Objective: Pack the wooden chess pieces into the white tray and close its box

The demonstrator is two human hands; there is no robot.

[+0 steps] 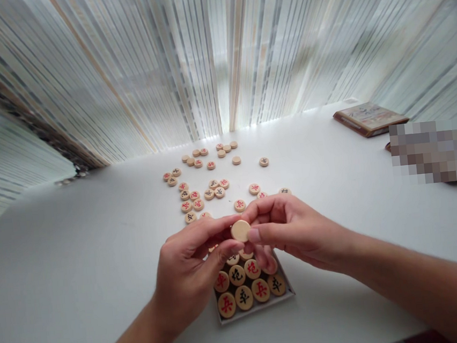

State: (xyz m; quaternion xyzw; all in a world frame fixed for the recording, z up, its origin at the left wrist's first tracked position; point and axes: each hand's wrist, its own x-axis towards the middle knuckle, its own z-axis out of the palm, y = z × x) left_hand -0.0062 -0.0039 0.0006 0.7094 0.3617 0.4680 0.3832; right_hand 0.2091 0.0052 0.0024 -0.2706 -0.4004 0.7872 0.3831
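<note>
Between the fingertips of both my hands is a round wooden Chinese chess piece (pixel 241 231), its blank side facing me. My left hand (pixel 194 258) pinches it from the left with thumb and forefinger. From the right, my right hand (pixel 288 227) grips it the same way, its lower fingers curled beneath. Below the hands sits a shallow open box (pixel 259 313) holding rows of chess pieces with red and black characters, such as a red-marked piece (pixel 227 304) in the front row. My hands hide the back part of the box.
Many loose chess pieces (pixel 220 192) lie scattered on the white table (pixel 98 248) beyond my hands, some face down. A flat printed box (pixel 371 118) rests at the back right, near a pixelated object (pixel 437 151). Striped curtains (pixel 185 62) hang behind the table.
</note>
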